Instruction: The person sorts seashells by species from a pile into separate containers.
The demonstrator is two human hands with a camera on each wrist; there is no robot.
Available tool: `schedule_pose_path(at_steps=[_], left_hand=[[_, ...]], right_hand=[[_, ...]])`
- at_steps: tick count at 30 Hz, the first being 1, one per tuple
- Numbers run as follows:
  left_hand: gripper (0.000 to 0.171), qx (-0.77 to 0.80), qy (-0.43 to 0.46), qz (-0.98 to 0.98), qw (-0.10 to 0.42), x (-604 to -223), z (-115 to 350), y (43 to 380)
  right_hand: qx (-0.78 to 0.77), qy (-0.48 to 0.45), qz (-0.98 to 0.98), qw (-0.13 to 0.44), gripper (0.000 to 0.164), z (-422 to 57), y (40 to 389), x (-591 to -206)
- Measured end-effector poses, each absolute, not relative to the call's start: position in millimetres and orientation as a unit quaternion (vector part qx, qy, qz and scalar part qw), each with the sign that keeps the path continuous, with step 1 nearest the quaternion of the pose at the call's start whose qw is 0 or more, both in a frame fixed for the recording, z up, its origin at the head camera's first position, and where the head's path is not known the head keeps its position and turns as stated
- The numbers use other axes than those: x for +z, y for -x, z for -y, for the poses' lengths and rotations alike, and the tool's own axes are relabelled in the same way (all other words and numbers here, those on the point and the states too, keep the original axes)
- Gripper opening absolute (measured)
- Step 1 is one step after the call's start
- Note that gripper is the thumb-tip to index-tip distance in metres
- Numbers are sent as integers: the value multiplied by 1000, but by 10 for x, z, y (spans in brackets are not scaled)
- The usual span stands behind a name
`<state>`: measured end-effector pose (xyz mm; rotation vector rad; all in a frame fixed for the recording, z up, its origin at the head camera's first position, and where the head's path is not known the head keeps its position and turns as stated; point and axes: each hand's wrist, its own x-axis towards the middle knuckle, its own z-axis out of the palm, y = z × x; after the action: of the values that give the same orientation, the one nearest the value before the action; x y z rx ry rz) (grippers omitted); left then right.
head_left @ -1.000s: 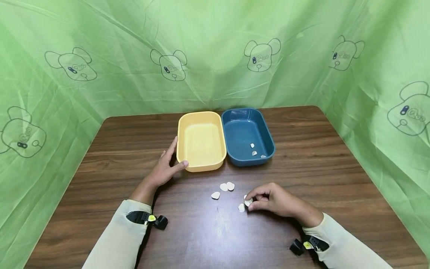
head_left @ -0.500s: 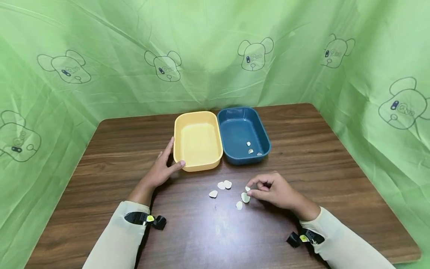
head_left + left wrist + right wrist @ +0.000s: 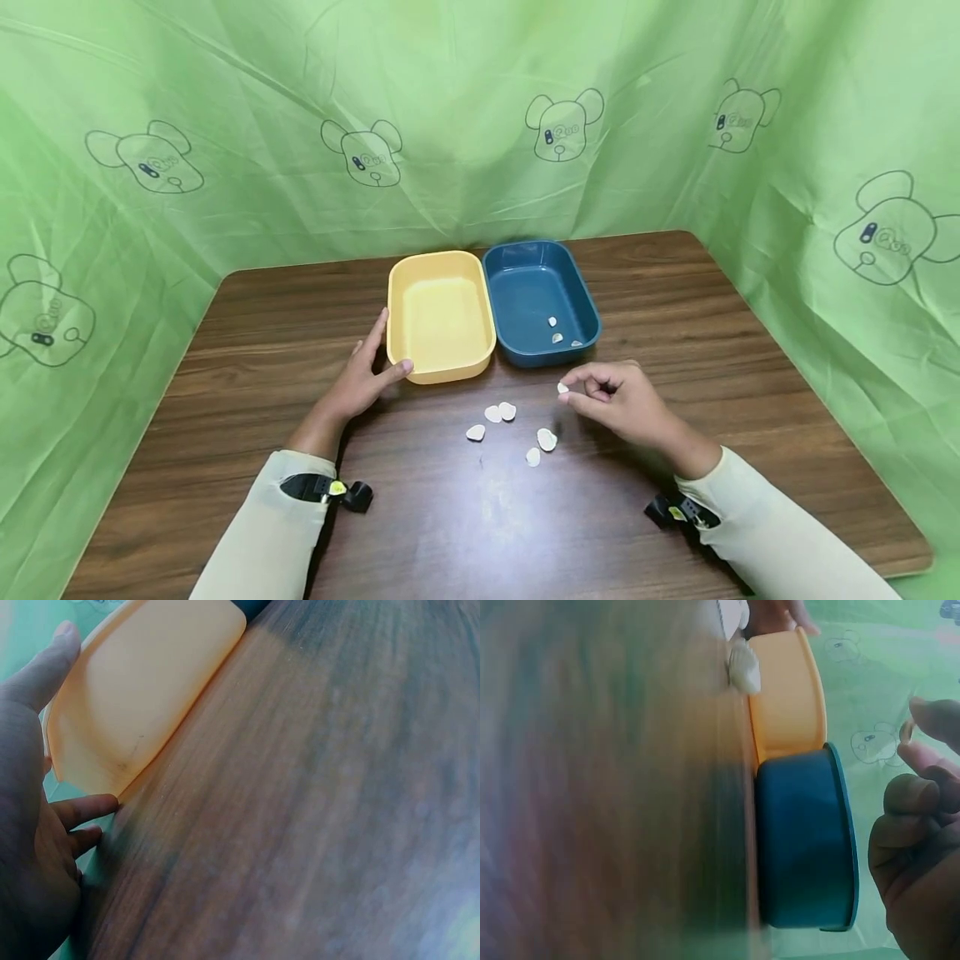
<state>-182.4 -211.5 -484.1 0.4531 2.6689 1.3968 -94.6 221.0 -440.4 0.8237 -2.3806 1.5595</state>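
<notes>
Between thumb and forefinger, my right hand (image 3: 626, 408) pinches a small white seashell (image 3: 562, 388), raised above the table in front of the blue tub (image 3: 551, 359). The same shell (image 3: 906, 732) appears edge-on in the right wrist view. With fingers extended, my left hand (image 3: 356, 387) rests against the near left corner of the yellow tub (image 3: 453, 374), its thumb at the front rim. Several white shells lie on the table, among them a larger one (image 3: 547, 439) and a pair touching each other (image 3: 500, 412). Three small shells (image 3: 557, 337) sit inside the blue tub near its front.
Both tubs stand side by side towards the back of the brown wooden table (image 3: 247, 350). Green printed cloth (image 3: 465, 183) hangs behind and along both sides. A camera (image 3: 358, 497) is strapped to the left wrist, another (image 3: 660, 511) to the right.
My right hand has picked up a small shell from beside the larger one and carried it up towards the blue tub. The left hand stays at the yellow tub. The head view shifts slightly.
</notes>
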Motion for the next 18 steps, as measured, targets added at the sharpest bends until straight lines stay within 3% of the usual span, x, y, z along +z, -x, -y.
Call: schedule_pose_path(at_steps=[18], left_hand=[[104,472,-145,-868,54,-4814,2122,1835]], right_hand=[[479,-190,847,130,7,-2286,1332,-4059]])
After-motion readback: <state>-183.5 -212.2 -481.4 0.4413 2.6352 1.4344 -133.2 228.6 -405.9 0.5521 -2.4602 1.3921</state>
